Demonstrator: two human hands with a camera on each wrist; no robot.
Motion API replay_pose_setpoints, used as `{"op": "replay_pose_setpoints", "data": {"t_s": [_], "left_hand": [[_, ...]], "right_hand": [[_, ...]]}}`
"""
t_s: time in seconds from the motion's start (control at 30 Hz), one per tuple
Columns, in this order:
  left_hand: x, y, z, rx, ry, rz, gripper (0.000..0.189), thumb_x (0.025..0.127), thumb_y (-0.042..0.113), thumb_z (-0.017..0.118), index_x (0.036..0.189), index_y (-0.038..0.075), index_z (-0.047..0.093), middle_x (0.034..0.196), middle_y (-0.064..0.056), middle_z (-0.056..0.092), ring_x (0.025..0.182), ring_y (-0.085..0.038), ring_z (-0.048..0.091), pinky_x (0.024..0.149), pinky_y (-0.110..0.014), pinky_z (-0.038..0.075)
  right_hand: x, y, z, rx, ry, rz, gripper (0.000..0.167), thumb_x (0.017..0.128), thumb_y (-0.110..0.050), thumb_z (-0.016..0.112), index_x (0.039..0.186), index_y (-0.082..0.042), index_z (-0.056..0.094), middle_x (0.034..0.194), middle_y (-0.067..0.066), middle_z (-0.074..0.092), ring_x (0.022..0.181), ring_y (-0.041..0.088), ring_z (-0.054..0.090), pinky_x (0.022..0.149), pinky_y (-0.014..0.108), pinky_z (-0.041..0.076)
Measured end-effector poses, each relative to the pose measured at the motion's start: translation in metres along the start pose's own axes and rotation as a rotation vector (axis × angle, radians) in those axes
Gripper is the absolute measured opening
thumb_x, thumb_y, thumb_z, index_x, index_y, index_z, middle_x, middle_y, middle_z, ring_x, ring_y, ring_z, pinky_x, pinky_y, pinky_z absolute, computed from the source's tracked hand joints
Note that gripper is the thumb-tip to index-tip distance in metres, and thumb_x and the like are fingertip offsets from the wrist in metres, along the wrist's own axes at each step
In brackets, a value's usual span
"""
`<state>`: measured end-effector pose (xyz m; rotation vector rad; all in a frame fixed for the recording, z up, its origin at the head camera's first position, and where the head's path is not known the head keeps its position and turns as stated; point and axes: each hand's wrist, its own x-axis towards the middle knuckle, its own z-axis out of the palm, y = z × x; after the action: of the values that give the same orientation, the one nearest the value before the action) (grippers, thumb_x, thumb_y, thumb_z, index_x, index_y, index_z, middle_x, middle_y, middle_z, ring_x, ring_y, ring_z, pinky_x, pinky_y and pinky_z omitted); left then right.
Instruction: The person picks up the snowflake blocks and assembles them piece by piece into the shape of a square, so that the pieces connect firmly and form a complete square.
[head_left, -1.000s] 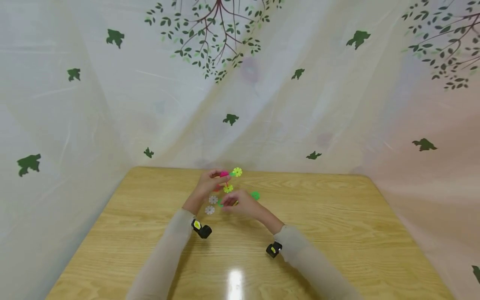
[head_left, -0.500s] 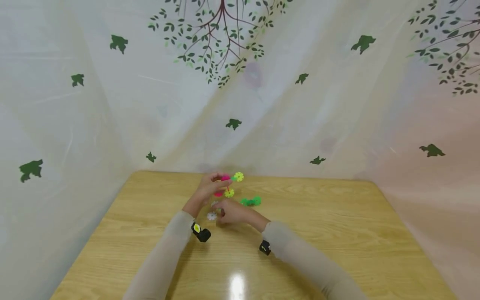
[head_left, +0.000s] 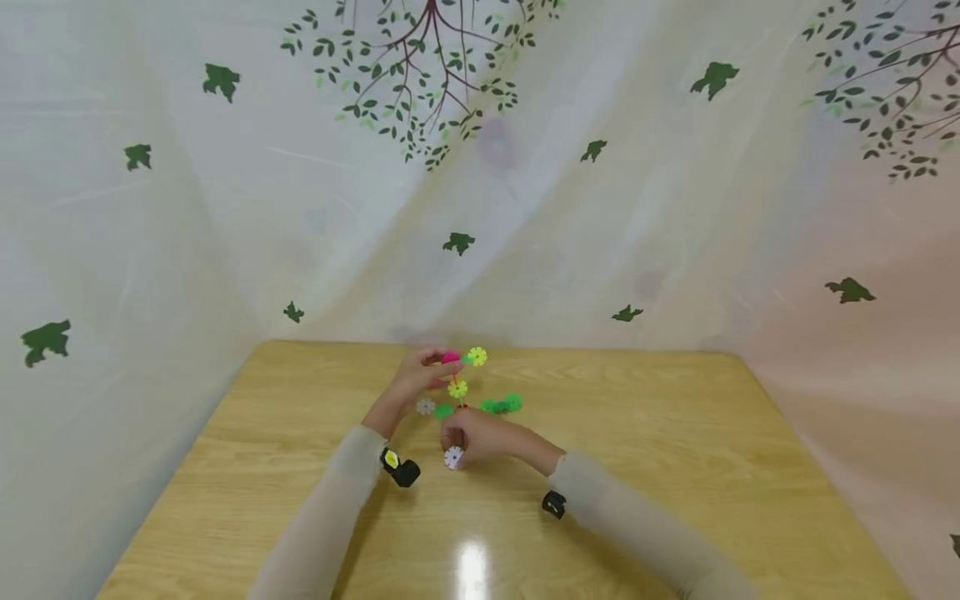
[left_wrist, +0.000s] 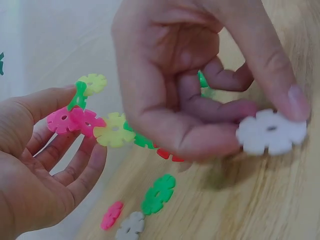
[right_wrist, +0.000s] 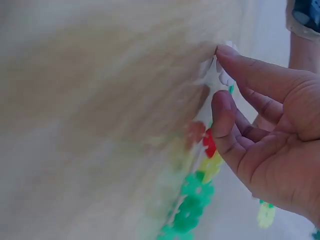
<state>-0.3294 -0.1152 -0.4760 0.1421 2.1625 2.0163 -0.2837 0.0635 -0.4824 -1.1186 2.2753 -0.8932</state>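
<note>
My left hand [head_left: 415, 373] holds a joined chain of flower-shaped snowflake discs by its pink discs [left_wrist: 89, 123], thumb on one side and fingers on the other. From there the chain runs through green to a yellow disc [left_wrist: 93, 84] at one end. Toward the other side come another yellow disc [left_wrist: 115, 130], a green one and a red disc [left_wrist: 169, 154], partly behind the right hand. Nearer the front, my right hand [head_left: 487, 435] pinches a white snowflake disc [left_wrist: 271, 132] between thumb and index finger, low over the table.
Loose on the wooden table [head_left: 637, 433] lie a green disc [left_wrist: 158, 194], a white disc [left_wrist: 131, 226] and a pink disc [left_wrist: 111, 215]. Several green discs [head_left: 501, 405] sit right of the hands. A pale curtain [head_left: 337, 208] hangs behind the table's far edge.
My right hand has left the chain, reached the loose white discs and picked one up, bringing it toward the front right. The left hand has stayed nearly in place with the pink discs.
</note>
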Motion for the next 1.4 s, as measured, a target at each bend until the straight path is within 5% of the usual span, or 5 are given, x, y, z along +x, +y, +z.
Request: {"op": "replay_pose_setpoints", "data": {"t_s": [0.2, 0.57, 0.87, 1.1, 1.4], "left_hand": [[-0.001, -0.005, 0.003, -0.022, -0.017, 0.032, 0.041, 0.095, 0.019, 0.073, 0.127, -0.003, 0.063, 0.106, -0.001, 0.069, 0.1, -0.024, 0.069, 0.087, -0.034, 0.062], [-0.001, -0.015, 0.011, -0.074, 0.023, -0.042, 0.043, 0.097, 0.019, 0.072, 0.135, 0.001, 0.062, 0.11, -0.003, 0.071, 0.111, -0.033, 0.066, 0.086, -0.029, 0.06], [-0.002, -0.021, 0.02, -0.139, 0.041, -0.047, 0.042, 0.095, 0.017, 0.073, 0.131, -0.001, 0.063, 0.101, 0.004, 0.071, 0.093, -0.015, 0.067, 0.083, -0.028, 0.059], [-0.002, -0.025, 0.026, -0.207, 0.016, -0.029, 0.032, 0.097, 0.014, 0.07, 0.125, -0.001, 0.065, 0.126, -0.026, 0.066, 0.093, -0.012, 0.072, 0.074, -0.023, 0.058], [-0.002, -0.024, 0.031, -0.22, 0.03, -0.044, 0.031, 0.097, 0.015, 0.07, 0.124, 0.0, 0.065, 0.128, -0.028, 0.064, 0.089, -0.011, 0.069, 0.069, -0.023, 0.056]], "right_hand": [[-0.026, 0.014, -0.012, 0.107, 0.05, 0.005, 0.016, 0.083, 0.003, 0.079, 0.091, -0.003, 0.067, 0.088, 0.005, 0.068, 0.078, 0.004, 0.06, 0.074, 0.018, 0.054], [-0.056, 0.038, -0.055, 0.207, 0.261, 0.042, 0.009, 0.091, -0.002, 0.073, 0.1, -0.001, 0.072, 0.095, 0.011, 0.073, 0.086, 0.01, 0.065, 0.078, 0.028, 0.058], [-0.062, 0.052, -0.085, 0.328, 0.449, 0.125, 0.017, 0.091, -0.005, 0.075, 0.104, 0.005, 0.07, 0.092, 0.01, 0.07, 0.082, 0.013, 0.064, 0.076, 0.041, 0.061], [-0.059, 0.061, -0.093, 0.386, 0.533, 0.131, 0.021, 0.093, -0.004, 0.073, 0.11, 0.006, 0.069, 0.094, 0.009, 0.071, 0.082, 0.012, 0.066, 0.077, 0.048, 0.06], [-0.051, 0.072, -0.087, 0.405, 0.615, 0.121, 0.026, 0.094, -0.008, 0.073, 0.118, 0.003, 0.071, 0.098, 0.015, 0.071, 0.084, 0.016, 0.069, 0.081, 0.051, 0.061]]}}
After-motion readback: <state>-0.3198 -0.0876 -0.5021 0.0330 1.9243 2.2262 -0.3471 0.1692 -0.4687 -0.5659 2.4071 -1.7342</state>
